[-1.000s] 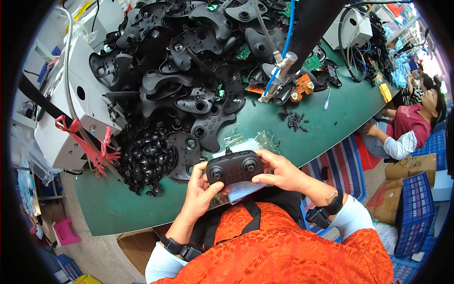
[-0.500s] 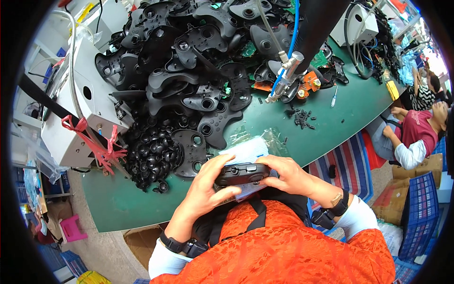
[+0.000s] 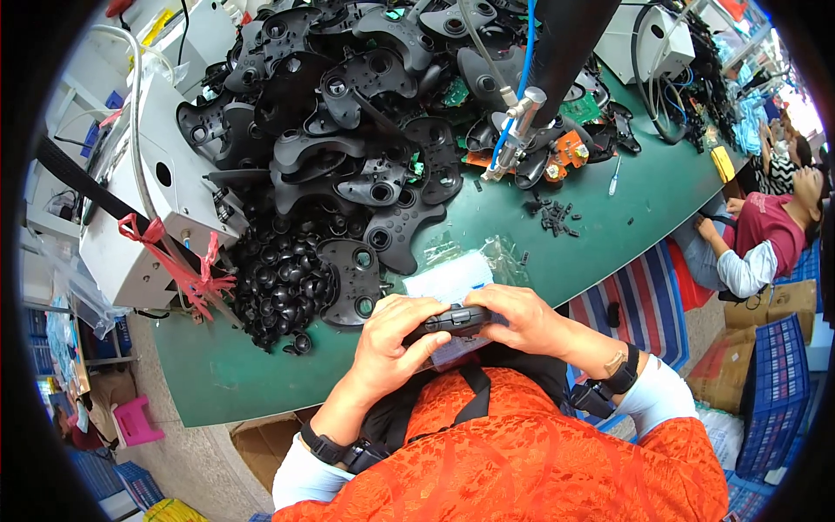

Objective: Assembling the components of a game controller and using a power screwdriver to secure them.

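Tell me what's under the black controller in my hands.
Under the black controller lies a clear plastic bag on the green table; both hands cover the rest.

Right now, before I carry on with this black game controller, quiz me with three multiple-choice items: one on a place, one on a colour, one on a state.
1. Where does the heap of black controller shells lie?
A. On the green table beyond the hands
B. On the floor under the table
C. Inside the blue crate

2. What colour is the ribbon tied at the white box?
A. Yellow
B. Red
C. Blue

3. How is the game controller held?
A. Lying alone on the table
B. In the left hand only
C. Between both hands, close to the chest

Answers:
1 A, the shells cover the far part of the green table.
2 B, red strands hang at the box's near corner.
3 C, the left hand and the right hand both grip it.
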Available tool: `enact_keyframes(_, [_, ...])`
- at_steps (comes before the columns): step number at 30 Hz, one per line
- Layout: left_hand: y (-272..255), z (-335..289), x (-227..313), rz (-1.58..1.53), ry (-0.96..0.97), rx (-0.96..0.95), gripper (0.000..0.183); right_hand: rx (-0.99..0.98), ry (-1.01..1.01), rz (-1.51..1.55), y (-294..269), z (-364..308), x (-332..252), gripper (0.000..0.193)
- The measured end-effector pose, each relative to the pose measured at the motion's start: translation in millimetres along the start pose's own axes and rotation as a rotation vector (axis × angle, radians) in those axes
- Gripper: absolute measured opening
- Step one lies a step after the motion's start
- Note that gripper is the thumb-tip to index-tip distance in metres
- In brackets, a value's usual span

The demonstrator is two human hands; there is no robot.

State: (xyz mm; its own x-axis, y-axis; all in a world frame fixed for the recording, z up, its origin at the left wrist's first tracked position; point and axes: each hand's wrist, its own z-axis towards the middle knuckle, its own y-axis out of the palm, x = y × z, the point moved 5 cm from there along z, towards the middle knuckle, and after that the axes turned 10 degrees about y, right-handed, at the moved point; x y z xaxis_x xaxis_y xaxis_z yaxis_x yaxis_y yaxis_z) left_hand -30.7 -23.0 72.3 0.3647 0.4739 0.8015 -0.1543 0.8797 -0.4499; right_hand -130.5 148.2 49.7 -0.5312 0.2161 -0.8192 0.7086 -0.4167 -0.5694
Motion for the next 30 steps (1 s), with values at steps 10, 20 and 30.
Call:
enact_keyframes(10, [-0.6, -2.4, -11.2, -0.323, -0.13, -0.012, 0.027, 0.007, 0.025, 0.0, 1.4, -2.3, 1.9, 0.051])
enact_keyframes(20, [-3.2, 1.1, -13.6, -0.302, -0.138, 0.058, 0.031, -0.009, 0.158, 0.107, 1.7, -1.2, 8.2, 0.05])
enact_keyframes(30, [-2.1, -1.0, -19.5, -0.26, -0.158, 0.04, 0.033, -0.064, 0.063, 0.18, -5.1, 12.0, 0.1, 0.036])
